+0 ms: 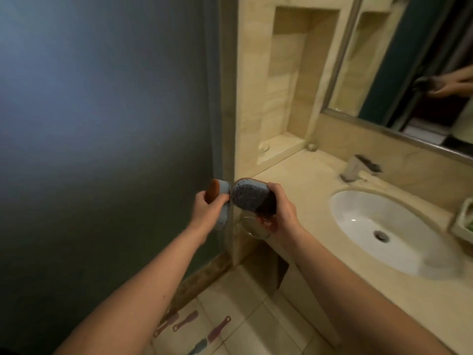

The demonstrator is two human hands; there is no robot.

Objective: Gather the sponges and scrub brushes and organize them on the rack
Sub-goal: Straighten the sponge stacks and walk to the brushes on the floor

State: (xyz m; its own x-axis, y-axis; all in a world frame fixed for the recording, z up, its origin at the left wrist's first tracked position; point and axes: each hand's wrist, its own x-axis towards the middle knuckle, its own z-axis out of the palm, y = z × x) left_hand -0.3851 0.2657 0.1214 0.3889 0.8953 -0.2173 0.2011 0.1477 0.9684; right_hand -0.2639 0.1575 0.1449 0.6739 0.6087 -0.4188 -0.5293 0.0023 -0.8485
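My left hand (207, 210) grips a light blue sponge (223, 201) with a brown-orange side, held up in front of the dark glass panel. My right hand (280, 210) grips a dark grey-blue scrub sponge (249, 196) with a speckled face, and a clear round object (252, 228) hangs below the same hand. The two sponges almost touch at the corner of the vanity. Several scrub brushes (188, 322) with pink and blue handles lie on the tiled floor below my arms. No rack shows in this view.
A beige stone counter (302, 183) holds a white oval sink (384, 231) and a chrome faucet (358, 169). A wall niche (284, 98) sits above the counter's left end. A mirror (422, 60) hangs on the right. A green soap dish (464, 221) sits at the far right edge.
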